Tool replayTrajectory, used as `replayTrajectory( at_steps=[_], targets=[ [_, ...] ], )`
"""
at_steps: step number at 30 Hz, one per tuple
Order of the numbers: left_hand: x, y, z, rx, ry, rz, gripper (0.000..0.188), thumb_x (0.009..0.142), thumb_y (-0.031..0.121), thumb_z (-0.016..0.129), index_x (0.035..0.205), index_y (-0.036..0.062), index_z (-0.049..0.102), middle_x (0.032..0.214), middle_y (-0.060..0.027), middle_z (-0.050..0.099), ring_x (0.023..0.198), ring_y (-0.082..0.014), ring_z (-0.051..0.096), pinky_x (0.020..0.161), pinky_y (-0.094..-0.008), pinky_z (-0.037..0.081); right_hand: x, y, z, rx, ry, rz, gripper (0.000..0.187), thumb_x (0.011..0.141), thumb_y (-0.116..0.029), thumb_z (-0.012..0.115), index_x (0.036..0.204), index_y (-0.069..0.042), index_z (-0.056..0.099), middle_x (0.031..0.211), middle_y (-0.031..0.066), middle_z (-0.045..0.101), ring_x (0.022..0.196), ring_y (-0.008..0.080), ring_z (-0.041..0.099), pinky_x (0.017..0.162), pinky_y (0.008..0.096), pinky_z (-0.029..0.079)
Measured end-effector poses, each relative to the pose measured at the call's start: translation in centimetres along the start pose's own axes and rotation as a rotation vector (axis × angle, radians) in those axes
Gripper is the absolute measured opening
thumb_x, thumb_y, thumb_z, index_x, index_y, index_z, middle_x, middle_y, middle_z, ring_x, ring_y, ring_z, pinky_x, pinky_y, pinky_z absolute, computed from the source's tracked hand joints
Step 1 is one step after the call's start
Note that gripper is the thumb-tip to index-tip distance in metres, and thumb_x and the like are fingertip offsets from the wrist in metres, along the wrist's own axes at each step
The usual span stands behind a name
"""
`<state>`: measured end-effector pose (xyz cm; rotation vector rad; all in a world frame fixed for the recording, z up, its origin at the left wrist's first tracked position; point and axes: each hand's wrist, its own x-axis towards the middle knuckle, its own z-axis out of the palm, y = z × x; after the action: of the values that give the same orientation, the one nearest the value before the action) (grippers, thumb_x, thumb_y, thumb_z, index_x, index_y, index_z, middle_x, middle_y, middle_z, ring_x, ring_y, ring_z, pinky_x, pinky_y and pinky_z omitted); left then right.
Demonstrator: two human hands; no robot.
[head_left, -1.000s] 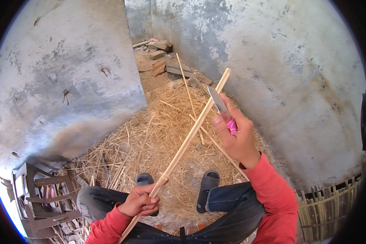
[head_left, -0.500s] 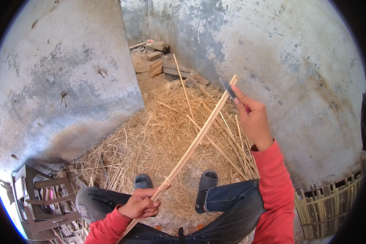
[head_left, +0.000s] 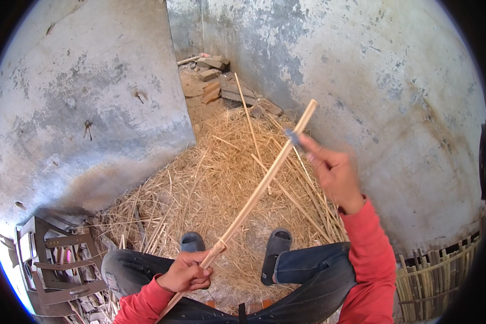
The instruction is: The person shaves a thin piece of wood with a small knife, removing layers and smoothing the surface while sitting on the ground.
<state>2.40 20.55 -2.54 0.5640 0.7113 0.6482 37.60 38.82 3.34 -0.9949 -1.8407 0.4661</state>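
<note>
A long pale strip of wood or bamboo (head_left: 264,184) slants up and away to the right across the view. Low on it, my left hand (head_left: 186,271) is closed around the strip, just below a small raised ring or notch. My right hand (head_left: 336,175), slightly smeared by motion, grips a knife whose handle is mostly hidden by the fingers. The grey knife blade (head_left: 293,136) lies against the strip a little below its far end.
A heap of shavings (head_left: 216,173) covers the floor ahead, with long loose strips (head_left: 297,202) at its right. Bricks (head_left: 209,74) lie by the far corner. Worn walls rise both sides. A dark wooden frame (head_left: 67,264) stands left, a slatted basket (head_left: 437,283) right.
My right hand has moved down the strip toward me, with the knife blade now farther from the strip's far end. My left hand keeps its grip in about the same place.
</note>
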Motion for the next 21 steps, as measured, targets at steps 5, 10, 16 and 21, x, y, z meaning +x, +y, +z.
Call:
replayTrajectory(
  at_steps=[5,10,16,21],
  targets=[
    [0.4,-0.6,-0.3,-0.024,-0.009,-0.001,0.068,0.085,-0.008,0.044,0.152,-0.0015,0.039,0.062,0.0018,0.036,0.043,-0.0059,0.026,0.046,-0.0261,0.027,1.2,-1.6,-0.6,-0.12,0.079,0.172,0.037,0.1,-0.005,0.058,0.136,-0.009,0.064,0.075,0.0049,0.068,0.062,0.0057,0.043,0.056,0.027,0.04],
    [0.5,-0.3,-0.2,-0.012,0.019,0.035,0.07,0.083,-0.01,0.042,0.152,-0.0003,0.041,0.063,0.0015,0.036,0.043,-0.0061,0.025,0.044,-0.0255,0.027,-0.4,-1.9,0.5,-0.184,-0.096,0.136,0.036,0.099,-0.006,0.059,0.135,-0.008,0.065,0.084,0.0024,0.071,0.062,0.0037,0.046,0.055,0.0249,0.041],
    [0.6,-0.4,-0.6,0.005,0.015,0.054,0.072,0.082,-0.011,0.041,0.153,0.0011,0.041,0.062,0.0024,0.036,0.043,-0.006,0.027,0.044,-0.0257,0.028,-0.8,-2.0,2.1,-0.075,-0.062,0.16,0.033,0.099,-0.009,0.061,0.131,-0.008,0.067,0.095,0.0126,0.077,0.062,0.0034,0.048,0.055,0.025,0.044],
    [0.7,0.0,-0.2,0.016,0.033,0.05,0.072,0.083,-0.01,0.041,0.153,0.0014,0.04,0.061,0.0037,0.034,0.043,-0.0057,0.028,0.043,-0.0257,0.03,-4.1,-5.1,4.9,-0.07,-0.336,-0.013,0.047,0.096,-0.004,0.057,0.142,-0.013,0.059,0.064,0.0138,0.06,0.05,0.0133,0.045,0.05,0.0324,0.041]
  ],
)
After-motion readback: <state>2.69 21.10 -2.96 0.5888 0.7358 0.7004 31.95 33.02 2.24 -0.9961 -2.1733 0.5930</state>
